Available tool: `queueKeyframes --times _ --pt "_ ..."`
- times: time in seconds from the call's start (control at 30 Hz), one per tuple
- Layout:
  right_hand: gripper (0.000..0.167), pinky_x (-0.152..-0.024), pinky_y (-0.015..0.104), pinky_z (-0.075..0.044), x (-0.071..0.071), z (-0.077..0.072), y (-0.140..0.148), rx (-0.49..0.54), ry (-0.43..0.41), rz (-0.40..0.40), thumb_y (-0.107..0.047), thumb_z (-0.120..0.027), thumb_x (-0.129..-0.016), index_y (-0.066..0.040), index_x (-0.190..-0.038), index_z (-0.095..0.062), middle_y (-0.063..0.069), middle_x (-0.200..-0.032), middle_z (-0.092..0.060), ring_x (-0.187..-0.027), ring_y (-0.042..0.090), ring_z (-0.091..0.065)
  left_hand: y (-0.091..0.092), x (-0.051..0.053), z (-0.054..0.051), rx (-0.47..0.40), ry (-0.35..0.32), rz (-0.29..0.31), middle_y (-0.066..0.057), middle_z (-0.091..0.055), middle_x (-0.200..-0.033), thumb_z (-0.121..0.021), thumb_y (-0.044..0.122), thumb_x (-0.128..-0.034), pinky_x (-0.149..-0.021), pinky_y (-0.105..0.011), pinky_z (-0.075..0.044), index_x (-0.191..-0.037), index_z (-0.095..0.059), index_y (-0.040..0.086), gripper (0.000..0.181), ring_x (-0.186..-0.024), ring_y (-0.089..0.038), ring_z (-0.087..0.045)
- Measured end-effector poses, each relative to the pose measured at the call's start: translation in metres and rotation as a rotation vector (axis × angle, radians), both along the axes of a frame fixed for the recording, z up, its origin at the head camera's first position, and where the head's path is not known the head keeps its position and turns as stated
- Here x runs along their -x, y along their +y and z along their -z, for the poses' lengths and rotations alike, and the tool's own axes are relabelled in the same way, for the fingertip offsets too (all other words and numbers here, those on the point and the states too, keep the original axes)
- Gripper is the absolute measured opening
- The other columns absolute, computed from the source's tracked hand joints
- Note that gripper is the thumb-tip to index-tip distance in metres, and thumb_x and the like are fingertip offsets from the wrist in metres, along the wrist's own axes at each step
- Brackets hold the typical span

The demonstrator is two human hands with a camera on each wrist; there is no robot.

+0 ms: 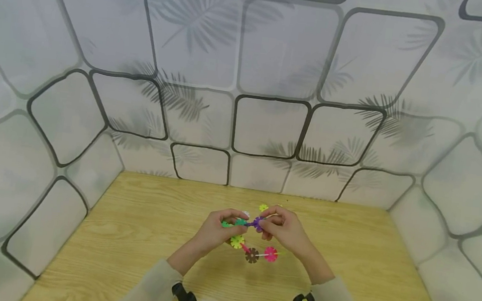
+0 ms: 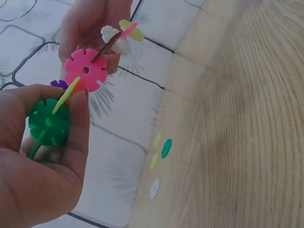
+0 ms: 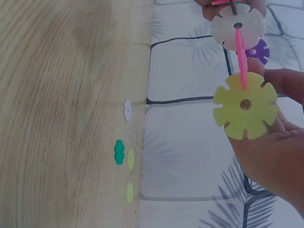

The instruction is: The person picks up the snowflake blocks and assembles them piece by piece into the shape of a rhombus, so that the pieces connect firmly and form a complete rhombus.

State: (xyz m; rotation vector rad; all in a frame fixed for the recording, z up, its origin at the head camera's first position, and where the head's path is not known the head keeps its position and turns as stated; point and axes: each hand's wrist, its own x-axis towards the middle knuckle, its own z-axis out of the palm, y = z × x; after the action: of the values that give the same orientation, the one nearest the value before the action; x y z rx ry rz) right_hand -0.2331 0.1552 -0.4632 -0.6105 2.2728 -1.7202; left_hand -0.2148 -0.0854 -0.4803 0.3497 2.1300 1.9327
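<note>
Both hands are raised above the table with a chain of interlocking plastic snowflake discs between them. My left hand (image 1: 215,230) holds the chain at a green disc (image 2: 49,130), its fingers curled round it. My right hand (image 1: 289,233) pinches a purple disc (image 1: 257,223) between thumb and fingers; a dark blue piece joins it toward the left hand. Below the hands hangs the rest of the chain: a yellow disc (image 1: 237,242), a brown disc (image 1: 252,258) and a pink disc (image 1: 270,256), with edge-on discs between. In the right wrist view a yellow disc (image 3: 245,121) hangs before the right hand.
Several loose discs lie at the table's far edge: a white disc (image 3: 127,110), a green disc (image 3: 119,152) and two yellow discs (image 3: 130,159). The wooden table (image 1: 142,259) meets patterned cloth walls (image 1: 267,123) at the back and sides.
</note>
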Motion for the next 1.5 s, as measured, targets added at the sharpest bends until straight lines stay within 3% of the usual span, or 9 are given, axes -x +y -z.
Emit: queueKeyframes --times 0.33,0.73,0.93,1.13,1.3,1.5 --pt "0.021 -0.067 0.03 -0.062 0.004 0.0066 0.0019 -0.006 -0.004 0.0 -0.012 -0.064 -0.106 0.003 -0.12 -0.064 0.001 -0.078 -0.074 -0.068 0.013 -0.069 -0.0012 0.0009 0.0012 -0.009 -0.028 0.019 -0.001 -0.069 -0.096 -0.076 0.015 -0.0975 -0.065 -0.029 -0.063 -0.126 -0.073 0.007 0.029 -0.071 -0.011 -0.065" --pt "0.022 -0.067 0.036 -0.063 0.0036 0.0085 -0.0004 -0.021 -0.011 -0.017 -0.017 -0.066 -0.106 0.0 -0.12 -0.066 0.009 -0.081 -0.074 -0.068 0.015 -0.067 -0.0043 0.0012 0.0008 0.044 -0.024 0.068 -0.014 -0.07 -0.106 -0.075 0.02 -0.0991 -0.066 -0.029 -0.063 -0.131 -0.07 0.005 0.036 -0.077 -0.011 -0.065" --pt "0.021 -0.065 0.031 -0.061 0.0032 0.0079 -0.0009 -0.019 -0.01 -0.023 -0.016 -0.066 -0.106 -0.001 -0.12 -0.066 0.017 -0.081 -0.073 -0.066 0.015 -0.067 -0.0041 0.0024 0.0005 0.062 0.006 0.074 -0.016 -0.069 -0.104 -0.076 0.019 -0.0985 -0.062 -0.027 -0.062 -0.127 -0.073 0.008 0.031 -0.074 -0.01 -0.066" --pt "0.022 -0.066 0.033 -0.061 0.0043 0.0097 -0.0018 -0.032 -0.01 -0.039 -0.016 -0.066 -0.106 0.0 -0.121 -0.065 0.002 -0.078 -0.073 -0.066 0.014 -0.068 -0.0013 0.0023 -0.0008 0.087 0.072 0.065 -0.02 -0.073 -0.104 -0.077 0.016 -0.0975 -0.065 -0.025 -0.059 -0.125 -0.074 0.007 0.029 -0.08 -0.011 -0.068" --pt "0.025 -0.069 0.039 -0.064 0.0017 0.0059 -0.0024 -0.018 -0.026 -0.044 -0.015 -0.067 -0.105 0.003 -0.122 -0.064 0.003 -0.081 -0.076 -0.068 0.014 -0.07 0.0013 0.0019 -0.0021 0.083 0.122 0.055 -0.022 -0.076 -0.109 -0.079 0.015 -0.0964 -0.072 -0.03 -0.064 -0.125 -0.073 0.005 0.031 -0.087 -0.018 -0.073" --pt "0.022 -0.071 0.039 -0.065 -0.0018 0.0002 -0.0039 -0.005 -0.043 -0.042 -0.015 -0.067 -0.105 0.001 -0.12 -0.063 0.008 -0.088 -0.078 -0.071 0.015 -0.073 0.0 0.0035 -0.0012 0.064 0.112 0.059 -0.021 -0.078 -0.109 -0.08 0.016 -0.0958 -0.072 -0.03 -0.064 -0.126 -0.073 0.006 0.033 -0.085 -0.018 -0.077"
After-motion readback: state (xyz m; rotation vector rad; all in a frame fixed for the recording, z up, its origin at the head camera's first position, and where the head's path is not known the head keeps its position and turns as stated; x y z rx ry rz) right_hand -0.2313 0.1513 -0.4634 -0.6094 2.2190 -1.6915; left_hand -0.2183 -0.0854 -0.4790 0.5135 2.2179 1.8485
